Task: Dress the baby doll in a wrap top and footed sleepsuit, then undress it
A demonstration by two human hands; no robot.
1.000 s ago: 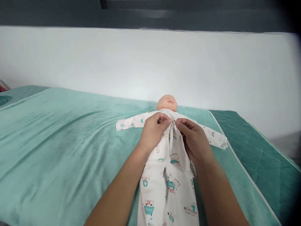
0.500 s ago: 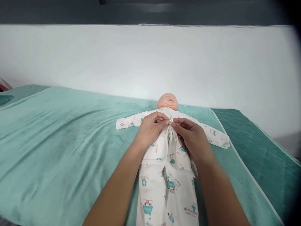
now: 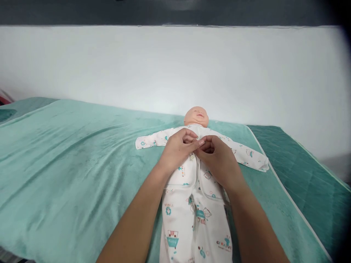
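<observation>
A baby doll (image 3: pixel 196 116) lies on its back, arms spread wide, dressed in a white printed baby jacket (image 3: pixel 182 177) and matching trousers (image 3: pixel 181 219). Over its chest, my left hand (image 3: pixel 179 148) is closed at the jacket's front edge, its thumb reaching across to the other hand. My right hand (image 3: pixel 216 155) pinches the opposite front edge, fingers curled and fingertips meeting those of the left. The fabric right between the fingertips is mostly hidden. A small button (image 3: pixel 192 157) shows just below my left hand, and the jacket's lower fronts hang apart.
Under the doll spreads a wrinkled light green blanket (image 3: pixel 82 164). A darker green quilted mattress cover (image 3: pixel 296 164) shows along the right side. Behind the doll's head rises a white wall (image 3: pixel 137 65) with a dark band above it.
My fingertips have drawn closer, the left thumb now overlapping the right fingers. The bunched jacket front has relaxed, and its lower edges lie flatter.
</observation>
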